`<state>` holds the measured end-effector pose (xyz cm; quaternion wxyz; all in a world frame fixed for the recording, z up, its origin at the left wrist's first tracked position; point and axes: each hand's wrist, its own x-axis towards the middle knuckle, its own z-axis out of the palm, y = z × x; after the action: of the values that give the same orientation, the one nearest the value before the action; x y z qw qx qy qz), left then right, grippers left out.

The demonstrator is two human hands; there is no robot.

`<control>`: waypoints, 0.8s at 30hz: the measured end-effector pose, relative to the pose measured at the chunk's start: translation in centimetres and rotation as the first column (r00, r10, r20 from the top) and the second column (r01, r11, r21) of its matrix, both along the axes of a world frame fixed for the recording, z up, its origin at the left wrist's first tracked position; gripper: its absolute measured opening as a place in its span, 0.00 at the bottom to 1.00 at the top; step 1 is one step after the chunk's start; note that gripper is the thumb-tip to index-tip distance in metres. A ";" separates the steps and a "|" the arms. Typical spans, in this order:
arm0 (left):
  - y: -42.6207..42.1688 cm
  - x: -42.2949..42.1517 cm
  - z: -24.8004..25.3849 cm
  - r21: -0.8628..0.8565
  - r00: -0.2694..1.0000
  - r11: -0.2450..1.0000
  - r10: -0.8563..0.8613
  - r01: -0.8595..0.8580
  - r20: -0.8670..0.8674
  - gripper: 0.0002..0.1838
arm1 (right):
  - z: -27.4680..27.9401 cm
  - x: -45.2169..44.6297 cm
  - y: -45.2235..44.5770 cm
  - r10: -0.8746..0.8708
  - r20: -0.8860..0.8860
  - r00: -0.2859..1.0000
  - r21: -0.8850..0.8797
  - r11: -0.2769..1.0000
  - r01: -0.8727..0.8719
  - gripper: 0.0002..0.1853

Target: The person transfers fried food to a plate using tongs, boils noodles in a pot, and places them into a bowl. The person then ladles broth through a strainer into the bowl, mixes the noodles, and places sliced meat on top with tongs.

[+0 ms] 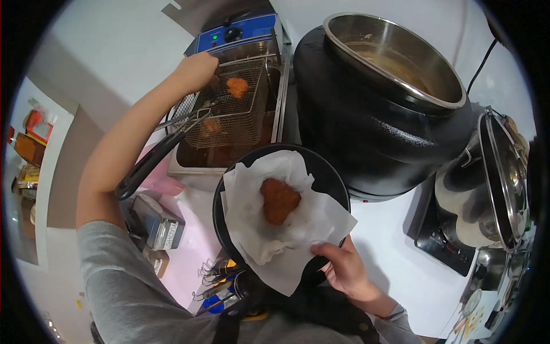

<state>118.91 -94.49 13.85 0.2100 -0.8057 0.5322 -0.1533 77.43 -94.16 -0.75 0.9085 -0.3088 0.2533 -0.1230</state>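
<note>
My right hand [345, 268] grips the near rim of a black bowl [342, 184], its thumb pressing on the white paper liner [240, 198]. On the paper lies one browned, breaded fried piece [279, 200]. Over the fryer's left side, my left hand [197, 71] is closed at the wire fry basket [252, 123]; its fingertips and whatever they hold are hidden. An orange fried piece [237, 87] and another crumbed piece [212, 126] show in the basket. The basket's black handle [150, 165] slants down below my left forearm.
The deep fryer [285, 97] has a blue control panel [252, 33] with a green light. A large black soup kettle [349, 120] holds liquid. To the right are a lidded pot [458, 195] and black cooktop [427, 246]. Containers [163, 226] and utensils [215, 275] stand at left.
</note>
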 end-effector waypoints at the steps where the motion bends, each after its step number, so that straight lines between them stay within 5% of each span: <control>1: -0.2 0.4 -0.1 -0.013 1.000 1.000 0.003 -0.003 0.007 0.11 | -0.3 0.1 0.0 0.002 0.021 1.000 0.012 1.000 -0.003 0.34; 13: -5.1 2.4 1.4 0.165 0.996 0.984 -0.078 0.070 0.039 0.10 | 1.1 0.2 -0.4 0.078 -0.049 0.996 0.001 0.997 -0.078 0.37; 17: -5.0 2.4 2.7 0.277 0.985 0.959 -0.011 0.058 -0.171 0.10 | 1.3 0.0 -0.6 0.105 -0.084 0.991 -0.049 0.993 -0.109 0.38; 20: -4.3 1.5 2.3 0.270 0.981 0.963 0.071 -0.021 -0.178 0.11 | 0.6 0.3 -0.3 0.066 -0.050 0.997 -0.059 0.996 -0.069 0.38; 24: -3.0 3.4 0.5 0.154 0.990 0.983 -0.085 0.102 -0.110 0.09 | 1.8 0.8 -0.3 0.051 -0.072 0.996 -0.056 0.997 -0.055 0.36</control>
<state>122.30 -97.46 14.37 0.2384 -0.7672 0.5903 -0.0782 78.22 -94.45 1.02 0.8925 -0.3458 0.2734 -0.0951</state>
